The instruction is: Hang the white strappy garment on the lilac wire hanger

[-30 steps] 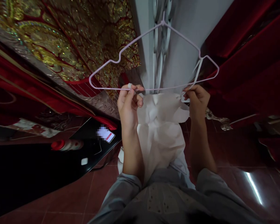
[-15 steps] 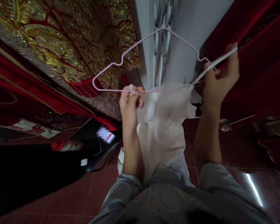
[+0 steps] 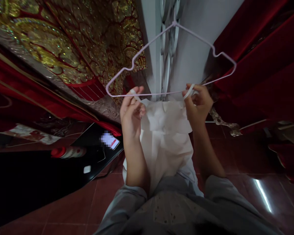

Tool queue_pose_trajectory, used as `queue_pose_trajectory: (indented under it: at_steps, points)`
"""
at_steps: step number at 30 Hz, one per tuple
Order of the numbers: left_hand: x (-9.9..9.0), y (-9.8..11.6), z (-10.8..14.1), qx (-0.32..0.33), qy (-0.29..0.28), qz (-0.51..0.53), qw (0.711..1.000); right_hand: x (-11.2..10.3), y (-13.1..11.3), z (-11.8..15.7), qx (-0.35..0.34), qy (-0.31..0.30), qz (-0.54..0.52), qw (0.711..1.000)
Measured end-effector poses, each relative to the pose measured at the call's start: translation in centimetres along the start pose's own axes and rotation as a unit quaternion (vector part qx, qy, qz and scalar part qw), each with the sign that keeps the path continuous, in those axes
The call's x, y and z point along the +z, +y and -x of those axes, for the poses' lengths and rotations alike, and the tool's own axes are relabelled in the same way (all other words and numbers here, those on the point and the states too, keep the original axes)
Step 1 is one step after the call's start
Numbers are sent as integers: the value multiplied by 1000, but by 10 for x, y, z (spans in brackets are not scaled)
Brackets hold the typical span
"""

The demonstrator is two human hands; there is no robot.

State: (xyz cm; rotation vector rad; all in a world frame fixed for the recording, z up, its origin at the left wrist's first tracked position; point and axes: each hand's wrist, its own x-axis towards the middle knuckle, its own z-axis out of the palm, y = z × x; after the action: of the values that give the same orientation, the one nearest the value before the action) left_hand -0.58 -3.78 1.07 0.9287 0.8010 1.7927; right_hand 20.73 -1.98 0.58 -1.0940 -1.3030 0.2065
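Note:
A pale pink wire hanger [image 3: 174, 23] hangs in front of me, its bottom bar running level just above my hands. My left hand [image 3: 131, 112] is closed near the left part of the bar, pinching a narrow white strap [image 3: 135, 94]. On the other side, my right hand [image 3: 199, 104] is curled by the bar with a second white strap [image 3: 189, 91] looped over its fingers. Below both hands an off-white cloth garment [image 3: 165, 143] hangs down towards my lap. The fingers hide where the straps join the cloth.
A metal folding lattice [image 3: 164, 65] stands behind the hanger. Gold sequined red fabric [image 3: 88, 42] hangs at left, dark red cloth [image 3: 267, 65] at right. On a black table [image 3: 39, 186] are a lit phone [image 3: 110, 140], a red-capped bottle [image 3: 68, 152] and a small white case [image 3: 87, 169].
My right hand has come in from the far right, down and leftwards to the bottom bar, bringing its strap. The hanger's right end now shows fully. My left hand has shifted slightly left.

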Motion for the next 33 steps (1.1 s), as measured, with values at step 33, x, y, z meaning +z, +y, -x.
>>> queue_pose_trajectory:
  at_steps: [33]
  points:
    - [10, -20, -28, 41, 76, -7, 996, -26, -9, -36, 41, -100, -25, 994]
